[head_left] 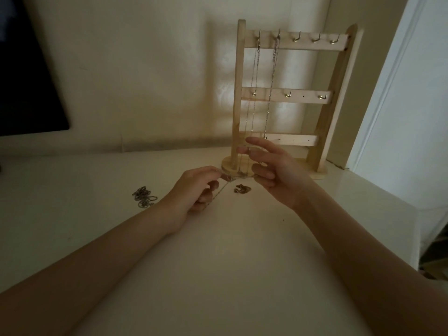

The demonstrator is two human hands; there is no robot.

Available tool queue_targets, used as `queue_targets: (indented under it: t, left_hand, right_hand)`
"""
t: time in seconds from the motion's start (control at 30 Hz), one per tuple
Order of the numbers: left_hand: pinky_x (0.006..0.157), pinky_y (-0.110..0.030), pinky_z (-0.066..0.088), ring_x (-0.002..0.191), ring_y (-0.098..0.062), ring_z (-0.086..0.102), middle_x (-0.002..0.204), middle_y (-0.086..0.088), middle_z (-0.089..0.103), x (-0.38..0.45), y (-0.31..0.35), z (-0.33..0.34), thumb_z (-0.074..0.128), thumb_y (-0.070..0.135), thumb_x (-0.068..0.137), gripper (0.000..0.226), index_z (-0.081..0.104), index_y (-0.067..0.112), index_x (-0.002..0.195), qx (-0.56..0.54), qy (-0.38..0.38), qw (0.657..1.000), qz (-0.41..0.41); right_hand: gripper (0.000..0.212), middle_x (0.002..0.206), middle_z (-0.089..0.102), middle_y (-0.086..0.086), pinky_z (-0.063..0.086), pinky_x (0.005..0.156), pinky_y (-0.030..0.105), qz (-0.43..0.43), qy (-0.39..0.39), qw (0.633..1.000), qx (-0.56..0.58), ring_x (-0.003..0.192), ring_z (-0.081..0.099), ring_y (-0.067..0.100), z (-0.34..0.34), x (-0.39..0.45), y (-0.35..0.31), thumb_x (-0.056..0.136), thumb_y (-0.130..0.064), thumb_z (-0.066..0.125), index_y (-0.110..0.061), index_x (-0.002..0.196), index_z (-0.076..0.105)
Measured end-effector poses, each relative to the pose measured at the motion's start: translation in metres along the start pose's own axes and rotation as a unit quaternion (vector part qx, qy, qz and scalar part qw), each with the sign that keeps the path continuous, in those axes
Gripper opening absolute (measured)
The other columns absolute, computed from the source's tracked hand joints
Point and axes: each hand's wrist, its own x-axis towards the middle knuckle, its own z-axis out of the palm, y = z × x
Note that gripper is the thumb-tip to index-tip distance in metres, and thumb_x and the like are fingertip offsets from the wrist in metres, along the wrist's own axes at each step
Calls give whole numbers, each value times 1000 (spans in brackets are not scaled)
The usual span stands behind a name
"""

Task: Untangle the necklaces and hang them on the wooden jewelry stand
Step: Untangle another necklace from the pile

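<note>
- Pale, smooth worktop (72, 195), matte, set against a cream wall.
- Light wooden jewelry stand (286, 93) upright at the back right: two posts, three flat crossbars, small brass hooks.
- Two fine hanging chains (271, 83) on the top bar's leftmost hooks, draped down to the base.
- Left hand (194, 190) low over the worktop, fingers curled, pinching a thin held chain (219, 191) stretched toward the right.
- Right hand (274, 170) raised before the stand's base, fingers spread and loosely bent; hold on the chain unclear.
- Silver tangled heap (144, 197) left of the hands.
- Small dark knotted clump (242, 189) between the hands.
</note>
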Motion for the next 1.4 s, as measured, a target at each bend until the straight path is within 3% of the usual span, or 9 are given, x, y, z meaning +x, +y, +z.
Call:
queue_targets:
  t: [0.27,0.43,0.5,0.67,0.8,1.0,1.17,1.27,1.4]
  left_hand:
    - [35,-14,20,38,-3,25,48,8,31,-2,-1,0,63,19,84,7,69,17,81,0,16,1000,3]
    - [35,-13,23,40,-2,28,55,9,36,-2,-1,-1,59,16,87,9,65,12,81,-36,27,999,6]
    - [36,-14,24,42,-2,31,58,6,37,-2,-3,-1,59,16,87,11,65,13,78,-38,35,999,12]
    - [37,-14,27,43,-3,32,52,6,38,-1,-4,0,61,15,86,10,68,9,84,-34,48,998,24]
    - [37,-13,27,43,-1,35,55,6,41,-2,-5,-2,61,15,87,10,69,9,85,-32,26,999,28]
    - [38,-15,27,43,-4,35,51,7,40,-3,-3,3,59,13,86,14,63,13,72,13,-5,1000,19]
    - [41,-16,34,40,-5,37,42,9,44,-8,-3,8,57,12,85,17,61,12,69,141,-38,988,53]
    - [48,-18,38,48,-8,42,48,6,46,-3,-3,5,55,9,85,20,58,13,65,75,12,997,35]
    - [43,-18,41,52,-9,45,63,-2,47,5,-1,-4,53,5,84,18,54,11,67,-159,77,983,-42]
  right_hand:
    - [22,92,68,2,28,39,14,7,6,999,-47,44,36,4,-3,2,2,87,0,53,-10,106,59]
    - [6,99,66,3,44,66,21,-43,20,931,-362,83,57,12,6,2,14,85,-20,64,-18,90,67]
    - [13,105,67,3,45,70,22,-53,9,914,-402,88,58,13,9,2,16,84,-29,66,-18,87,70]
    - [13,65,60,-9,40,57,13,-64,-24,926,-372,60,50,1,10,-1,13,80,-21,70,-8,79,71]
    - [15,67,56,3,44,57,15,-69,-42,925,-371,58,50,3,10,-1,14,79,-7,70,7,84,65]
    - [13,65,47,6,39,53,18,-28,-74,937,-339,58,46,9,11,2,18,86,1,51,-3,74,56]
    - [28,63,52,6,39,58,26,-44,-11,989,-140,57,46,14,1,4,9,81,2,49,-12,56,49]
    - [24,53,46,-3,44,58,22,-30,-28,999,-19,53,50,10,-2,5,5,76,-5,48,-16,56,45]
    - [20,48,35,-6,44,61,20,-8,-38,995,94,54,47,10,-4,3,1,82,-7,48,-18,68,40]
